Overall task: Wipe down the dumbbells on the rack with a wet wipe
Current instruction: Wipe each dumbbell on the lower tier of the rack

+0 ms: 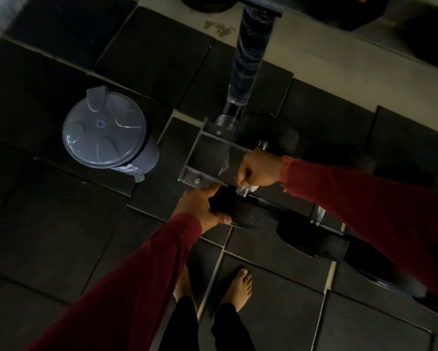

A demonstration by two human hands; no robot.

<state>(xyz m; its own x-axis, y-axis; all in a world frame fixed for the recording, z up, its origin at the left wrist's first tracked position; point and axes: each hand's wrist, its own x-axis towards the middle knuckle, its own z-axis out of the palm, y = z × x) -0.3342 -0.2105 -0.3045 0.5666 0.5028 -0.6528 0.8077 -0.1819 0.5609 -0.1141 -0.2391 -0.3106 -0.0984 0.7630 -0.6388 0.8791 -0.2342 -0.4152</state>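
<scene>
Below, left hand (200, 202) gripping dumbbell (234, 214), right hand (259, 168) pinching wipe (251, 189)

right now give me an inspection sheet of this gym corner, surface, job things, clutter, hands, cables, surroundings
surface: dark floor mats with pale seams.
job's things: black dumbbell on the rack; white wet wipe at its handle.
clutter: grey lidded bin left of the rack.
grippers: left hand grips the dumbbell head; right hand pinches the wipe.
cables: nothing seen.
surroundings: wrapped upright post, bare feet below; dim light.
</scene>
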